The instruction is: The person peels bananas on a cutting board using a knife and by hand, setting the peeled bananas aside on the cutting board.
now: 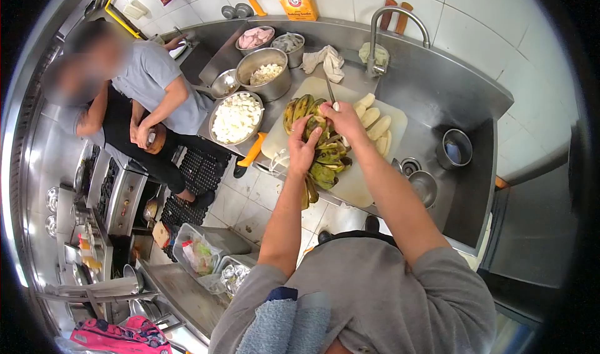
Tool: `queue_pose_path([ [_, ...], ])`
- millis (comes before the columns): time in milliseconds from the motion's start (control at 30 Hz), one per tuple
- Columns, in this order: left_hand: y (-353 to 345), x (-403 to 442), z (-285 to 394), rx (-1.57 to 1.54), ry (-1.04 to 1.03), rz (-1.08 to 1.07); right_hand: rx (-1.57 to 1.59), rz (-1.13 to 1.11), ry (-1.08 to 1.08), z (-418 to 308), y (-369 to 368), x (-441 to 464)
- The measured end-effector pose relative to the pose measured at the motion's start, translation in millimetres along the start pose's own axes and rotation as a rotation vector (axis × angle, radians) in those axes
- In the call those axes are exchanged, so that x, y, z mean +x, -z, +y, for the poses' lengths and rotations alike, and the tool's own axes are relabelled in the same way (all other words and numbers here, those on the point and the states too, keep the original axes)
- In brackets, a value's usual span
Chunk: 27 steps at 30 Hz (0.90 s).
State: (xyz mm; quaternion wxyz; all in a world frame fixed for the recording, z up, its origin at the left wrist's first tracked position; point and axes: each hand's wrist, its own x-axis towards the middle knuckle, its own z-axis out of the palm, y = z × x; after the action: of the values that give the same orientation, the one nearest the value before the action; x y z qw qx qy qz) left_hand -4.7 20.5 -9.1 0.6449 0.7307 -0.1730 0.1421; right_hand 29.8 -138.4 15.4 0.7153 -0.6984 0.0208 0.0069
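Observation:
My left hand (303, 142) is closed around a dark-spotted green plantain (315, 126) above the white cutting board (359, 188). In my right hand (345, 121) is a knife (330, 90), its blade pointing away from me and its pale handle partly covered by my fingers. Both hands nearly meet at the plantain. Unpeeled plantains (300, 107) lie beyond my left hand, and green peels or plantains (325, 174) are heaped on the near side; I cannot tell which. Several peeled plantains (378, 127) rest on the board to the right of my right hand.
A bowl of white chunks (236, 117) and a pot (280, 85) stand left of the board. Behind are a cloth (324, 62) and a faucet (373, 66). An orange-handled utensil (253, 151) juts over the counter edge. Two people (147, 72) are at the left.

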Motion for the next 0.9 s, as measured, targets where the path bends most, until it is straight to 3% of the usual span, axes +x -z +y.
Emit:
queue_pose_path([
  [133, -2.6, -1.7, -10.3, -0.127, 0.056, 0.015, 0.15, 0.107, -0.069, 16.3, -3.6, 4.4],
  [200, 3.8, -2.2, 3.2, 0.057, 0.088, -0.024, 0.234, 0.21, -0.133, 26.3, -6.0, 10.9],
  [267, 7.2, -3.5, 1.1, 0.063, 0.07, -0.031, 0.279, 0.121, -0.15, 44.6, 6.2, 21.4],
  [333, 3.2, -2.6, -18.7, -0.045, 0.048, 0.007, 0.206, 0.226, -0.211, 26.8, -0.6, 12.9],
  [433, 5.7, -3.3, -7.8, -0.067, 0.077, -0.008, -0.028, 0.156, -0.244, 7.3, 11.8, 12.7],
  [533, 1.7, 1.6, -4.6, -0.147, 0.167, -0.04, -0.355, 0.419, 0.261, -8.8, 17.5, -3.4],
  [667, 2.6, 5.1, 3.6, -0.069, 0.234, -0.109, -0.515, 0.092, 0.286, -9.4, 14.1, -34.9],
  [767, 4.4, 7.2, 7.4, -0.121, 0.268, -0.157, -0.539, 0.113, 0.292, 1.7, 7.1, -39.7],
  [900, 7.0, 10.9, 7.8, 0.004, 0.196, -0.212, -0.557, -0.033, 0.446, 0.7, 11.5, -41.1],
])
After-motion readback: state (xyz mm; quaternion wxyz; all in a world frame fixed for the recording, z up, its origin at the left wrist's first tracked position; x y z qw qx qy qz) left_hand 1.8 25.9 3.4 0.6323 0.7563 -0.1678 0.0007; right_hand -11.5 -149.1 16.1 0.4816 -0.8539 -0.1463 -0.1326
